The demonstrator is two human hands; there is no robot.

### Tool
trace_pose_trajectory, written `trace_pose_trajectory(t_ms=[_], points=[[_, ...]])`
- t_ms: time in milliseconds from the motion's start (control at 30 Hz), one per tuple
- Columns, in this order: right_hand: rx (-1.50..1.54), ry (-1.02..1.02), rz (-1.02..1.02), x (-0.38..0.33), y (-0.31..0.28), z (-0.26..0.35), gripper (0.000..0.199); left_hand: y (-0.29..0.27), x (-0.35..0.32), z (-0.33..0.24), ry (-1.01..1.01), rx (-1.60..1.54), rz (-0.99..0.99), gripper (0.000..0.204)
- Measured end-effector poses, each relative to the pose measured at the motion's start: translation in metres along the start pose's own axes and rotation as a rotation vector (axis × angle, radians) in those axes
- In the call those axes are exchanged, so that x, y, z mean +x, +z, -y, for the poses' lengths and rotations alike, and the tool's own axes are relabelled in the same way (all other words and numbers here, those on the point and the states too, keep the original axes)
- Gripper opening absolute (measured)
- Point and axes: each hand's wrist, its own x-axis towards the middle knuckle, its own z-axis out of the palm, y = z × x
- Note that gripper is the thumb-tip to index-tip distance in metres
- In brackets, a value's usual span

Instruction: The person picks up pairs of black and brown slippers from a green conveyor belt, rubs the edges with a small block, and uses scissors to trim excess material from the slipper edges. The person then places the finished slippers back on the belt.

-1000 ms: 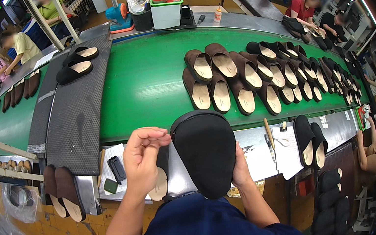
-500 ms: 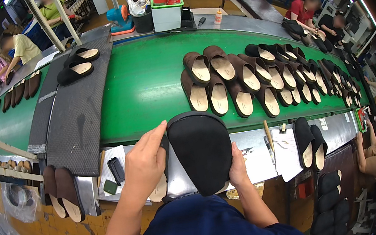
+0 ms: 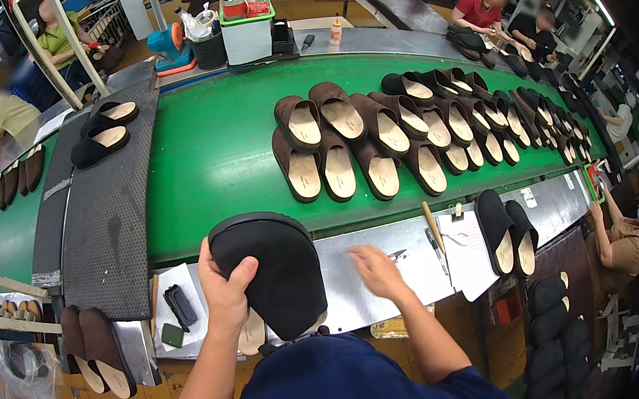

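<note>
My left hand (image 3: 227,293) grips the left edge of a black slipper (image 3: 273,268), held upright with its rounded toe up, above the grey metal bench (image 3: 382,269). Under it a second slipper's beige insole (image 3: 253,335) peeks out. My right hand (image 3: 376,269) hovers open over the bench to the right of the slipper, holding nothing. Beyond the bench runs a green conveyor belt (image 3: 204,168) carrying several brown slippers (image 3: 332,147) with beige insoles in rows.
A pair of black slippers (image 3: 506,229) lies on the bench at right, brown ones (image 3: 98,351) at left. A small black tool (image 3: 180,306), paper sheets (image 3: 170,292) and a brush (image 3: 431,225) lie on the bench. Other workers sit around the belt; a white bin (image 3: 246,36) stands beyond.
My right hand has let go of the black slipper and moved right over the bench. My left hand now holds the slipper alone, gripping its left edge.
</note>
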Motion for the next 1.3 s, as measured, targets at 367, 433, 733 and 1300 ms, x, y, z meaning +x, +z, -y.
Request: trace_pose_trajectory(t_ms=[367, 433, 733, 1300], points=[[-0.506, 0.115, -0.183, 0.002, -0.001, -0.132, 0.01, 0.017, -0.015, -0.009, 0.003, -0.066, -0.022, 0.047], [-0.27, 0.058, -0.249, 0.012, -0.005, -0.119, 0.017, 0.019, -0.019, -0.01, 0.019, -0.062, -0.004, 0.047], [1.31, -0.405, -0.328, -0.017, -0.075, 0.171, 0.027, 0.025, -0.035, -0.005, 0.118, 0.117, 0.065, 0.058], [1.009, -0.579, -0.212, -0.039, -0.076, 0.182, 0.034, 0.028, -0.042, -0.012, 0.114, 0.177, 0.132, 0.061]])
